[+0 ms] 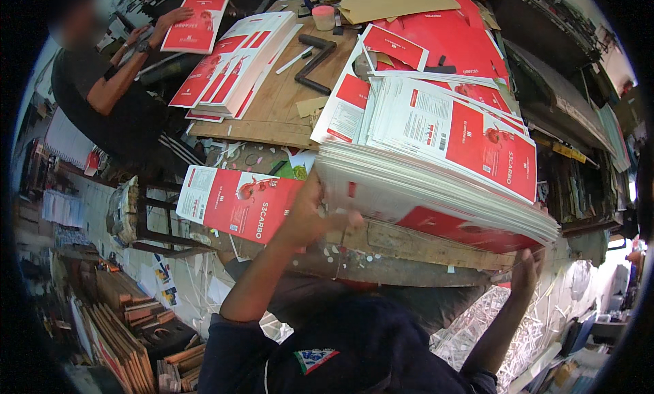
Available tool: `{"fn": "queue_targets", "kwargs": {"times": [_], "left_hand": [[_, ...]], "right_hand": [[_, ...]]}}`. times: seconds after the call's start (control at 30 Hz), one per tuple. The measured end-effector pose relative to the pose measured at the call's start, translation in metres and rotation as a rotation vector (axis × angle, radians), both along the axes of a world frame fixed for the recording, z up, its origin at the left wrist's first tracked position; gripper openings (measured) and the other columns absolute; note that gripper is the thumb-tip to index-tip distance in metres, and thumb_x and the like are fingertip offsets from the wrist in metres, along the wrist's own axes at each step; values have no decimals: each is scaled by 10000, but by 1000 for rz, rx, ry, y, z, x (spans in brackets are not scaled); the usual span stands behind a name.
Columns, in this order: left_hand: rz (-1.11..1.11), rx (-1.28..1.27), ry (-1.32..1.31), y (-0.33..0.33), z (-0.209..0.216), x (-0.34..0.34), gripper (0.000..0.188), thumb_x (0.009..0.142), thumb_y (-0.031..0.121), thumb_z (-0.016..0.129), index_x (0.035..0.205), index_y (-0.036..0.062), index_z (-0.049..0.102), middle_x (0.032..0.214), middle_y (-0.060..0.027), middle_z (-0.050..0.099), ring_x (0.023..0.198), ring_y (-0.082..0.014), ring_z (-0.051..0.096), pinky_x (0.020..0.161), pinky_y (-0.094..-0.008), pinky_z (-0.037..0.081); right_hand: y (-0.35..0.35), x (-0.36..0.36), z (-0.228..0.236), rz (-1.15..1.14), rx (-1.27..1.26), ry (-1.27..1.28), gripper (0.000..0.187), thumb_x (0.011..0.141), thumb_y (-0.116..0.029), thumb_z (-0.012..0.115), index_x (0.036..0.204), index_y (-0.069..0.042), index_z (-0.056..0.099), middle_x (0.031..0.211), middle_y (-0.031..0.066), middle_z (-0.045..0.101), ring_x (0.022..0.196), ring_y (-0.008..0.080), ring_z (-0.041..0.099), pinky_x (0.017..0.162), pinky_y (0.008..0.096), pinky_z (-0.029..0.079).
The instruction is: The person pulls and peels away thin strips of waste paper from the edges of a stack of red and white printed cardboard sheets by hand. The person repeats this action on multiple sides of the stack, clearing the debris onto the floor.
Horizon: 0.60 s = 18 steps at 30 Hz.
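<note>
A thick stack of red-and-white printed card sheets point(436, 155) rests on the front of a wooden workbench point(272, 114). My left hand point(310, 213) grips the stack's near left edge, thumb under the sheets. My right hand point(524, 271) holds the stack from below at its right corner. The stack's right end sticks out past the bench edge. One loose red-and-white sheet point(235, 203) lies just left of my left hand, hanging over the bench's front.
Another person in a dark shirt point(88, 87) sits at the far left, hands on a red sheet point(197, 19). A second sheet pile point(235, 63), a black tool point(315, 60), a pink cup point(323, 17) and brown card point(398, 2) lie on the bench. Paper offcuts point(477, 326) cover the floor.
</note>
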<state>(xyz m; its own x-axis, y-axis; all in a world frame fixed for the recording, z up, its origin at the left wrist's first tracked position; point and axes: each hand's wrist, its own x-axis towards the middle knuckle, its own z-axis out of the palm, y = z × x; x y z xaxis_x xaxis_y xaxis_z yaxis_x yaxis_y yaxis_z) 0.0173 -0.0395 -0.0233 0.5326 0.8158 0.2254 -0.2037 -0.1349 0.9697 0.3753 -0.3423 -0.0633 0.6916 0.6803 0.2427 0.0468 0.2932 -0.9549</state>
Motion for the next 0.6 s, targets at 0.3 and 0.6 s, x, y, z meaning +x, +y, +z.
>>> {"fn": "queue_targets", "kwargs": {"times": [0.3,0.6], "left_hand": [[-187,-325,-70,0,-3,-5,1158,608,118,917,1530,68,217,1460,-115,438,1372,-254,416,1142,-423,348],[-142,-133,-194,4,-8,-1,1368,602,151,920,1600,104,-14,1676,-131,5,1510,-248,189,1193,-427,269]], "right_hand": [[17,-9,7,49,-24,-12,965,778,-281,795,1520,39,267,1521,168,393,1427,281,357,1193,441,242],[55,-34,51,-126,-1,-98,1357,561,-690,859,1538,24,245,1529,262,364,1440,373,349,1192,508,285]]}}
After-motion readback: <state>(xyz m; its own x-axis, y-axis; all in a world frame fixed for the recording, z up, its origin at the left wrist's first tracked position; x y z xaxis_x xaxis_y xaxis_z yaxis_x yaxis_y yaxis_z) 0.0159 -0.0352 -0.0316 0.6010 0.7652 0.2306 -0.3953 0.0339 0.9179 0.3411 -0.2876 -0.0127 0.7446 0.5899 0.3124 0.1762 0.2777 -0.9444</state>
